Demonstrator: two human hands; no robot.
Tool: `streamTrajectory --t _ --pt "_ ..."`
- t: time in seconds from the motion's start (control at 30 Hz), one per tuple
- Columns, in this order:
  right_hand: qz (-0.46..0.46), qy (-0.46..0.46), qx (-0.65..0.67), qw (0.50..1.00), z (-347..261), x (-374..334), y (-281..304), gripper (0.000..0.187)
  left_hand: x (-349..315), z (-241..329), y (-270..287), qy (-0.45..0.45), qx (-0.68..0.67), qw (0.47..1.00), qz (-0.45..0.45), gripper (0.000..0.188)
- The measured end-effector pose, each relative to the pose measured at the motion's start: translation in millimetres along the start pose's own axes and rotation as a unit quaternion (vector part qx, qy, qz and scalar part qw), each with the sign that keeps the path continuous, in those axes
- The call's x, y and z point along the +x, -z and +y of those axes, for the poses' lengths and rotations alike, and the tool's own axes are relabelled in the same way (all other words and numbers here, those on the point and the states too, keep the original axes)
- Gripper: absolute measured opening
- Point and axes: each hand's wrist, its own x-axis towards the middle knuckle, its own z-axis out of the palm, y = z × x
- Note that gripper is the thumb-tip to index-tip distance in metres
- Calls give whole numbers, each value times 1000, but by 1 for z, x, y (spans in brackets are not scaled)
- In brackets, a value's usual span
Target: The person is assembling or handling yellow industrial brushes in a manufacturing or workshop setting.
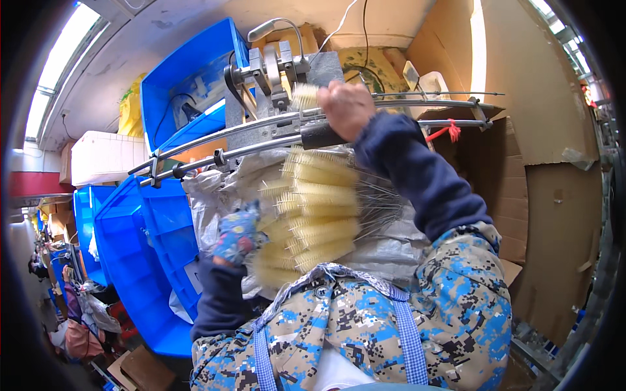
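My right hand (351,111), bare, is closed in a fist at the bench machine (272,72). A cream-bristled brush (304,96) sticks out to its left, close to the machine's wheel. Its far end is hidden inside the fist. Below, a pile of similar cream bristle brushes (323,208) lies in front of me, with thin wire stems (385,202) pointing right. My left hand (236,236), in a blue flowered glove, is beside the pile's left edge. Motion smears its fingers, and I cannot make out anything in them.
Metal rails (261,127) with a black sleeve (321,135) cross in front of the machine. Blue plastic bins (140,260) stand at the left; another blue bin (189,78) is behind. A lamp (262,30) overhangs the machine. Cardboard (554,228) walls the right. Pale sheeting (391,251) lies beneath the pile.
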Motion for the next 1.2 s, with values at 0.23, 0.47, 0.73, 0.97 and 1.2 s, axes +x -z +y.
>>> streamTrajectory --t 0.23,0.47,0.73,0.97,1.2 --pt "-93 -56 -32 994 3 41 -22 21 29 -31 -77 -30 -31 997 60 79" --pt "-84 -60 -44 994 6 34 -17 21 6 -22 -46 -71 -88 992 52 77" --pt "-92 -21 -12 996 8 38 -26 21 2 -29 -64 -61 -173 983 -11 83" --pt "-81 -73 -35 993 5 34 -17 20 2 -27 -40 -46 -31 998 8 83" --pt "-47 -23 4 999 13 39 -28 20 3 -60 -45 4 -304 926 224 81"
